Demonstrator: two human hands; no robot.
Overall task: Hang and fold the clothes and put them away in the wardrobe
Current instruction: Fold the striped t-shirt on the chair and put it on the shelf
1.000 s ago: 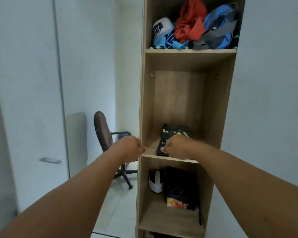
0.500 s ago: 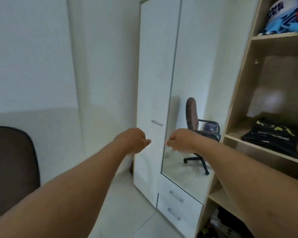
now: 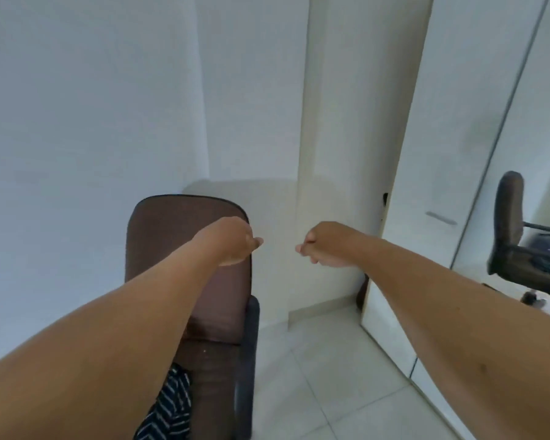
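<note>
Soft, even, cool daylight; source unseen. Faint shadows on the wall [image 3: 92, 122]. Slight motion blur overall. Wide-angle bending at the edges; wardrobe door [image 3: 432, 154] leans. No glare.

A brown chair [image 3: 185, 249] stands on the pale tiled floor [image 3: 324, 385], its tall back upright near the white wall, a dark armrest [image 3: 246, 360] running down its right side; on the seat lies a piece of clothing [image 3: 169, 408] — black with thin white stripes — crumpled at the front and partly hidden behind an arm; the white wardrobe [image 3: 404, 217] also stands on the floor, to the right of the chair and well apart from it.
</note>
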